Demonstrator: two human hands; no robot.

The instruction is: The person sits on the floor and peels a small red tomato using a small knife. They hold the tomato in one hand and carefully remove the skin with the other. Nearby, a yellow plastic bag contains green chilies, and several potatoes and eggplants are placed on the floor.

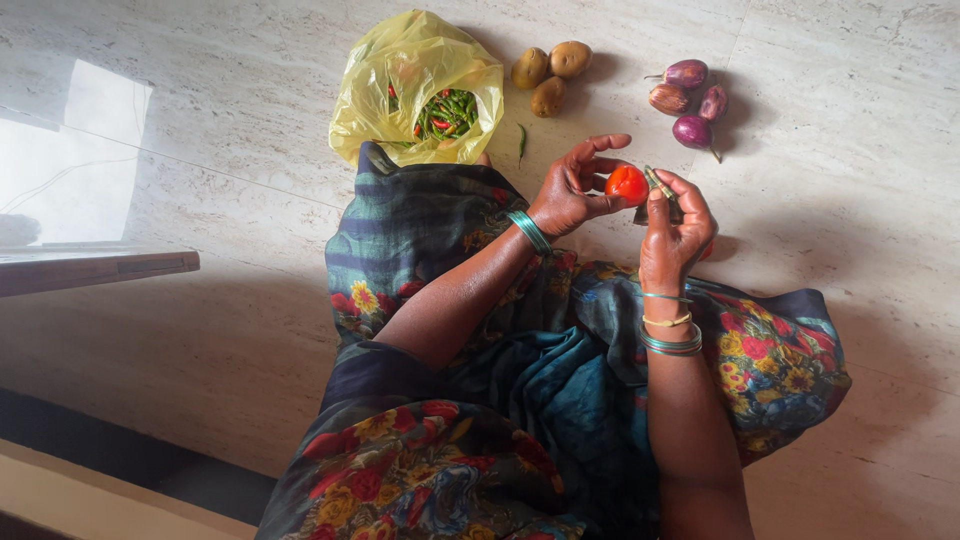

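My left hand (575, 188) grips a small red tomato (626, 184) between thumb and fingers, held above my lap. My right hand (675, 232) is closed around a small knife (660, 186), whose tip touches the tomato's right side. Both wrists wear green bangles. I sit on the floor with a dark floral cloth (560, 400) over my legs.
On the marble floor (230, 330) ahead lie a yellow plastic bag (415, 85) of green and red chillies, three potatoes (550, 75), and several purple onions (690, 100). A loose green chilli (521, 142) lies by the bag. A wooden board edge (95, 268) juts in at the left.
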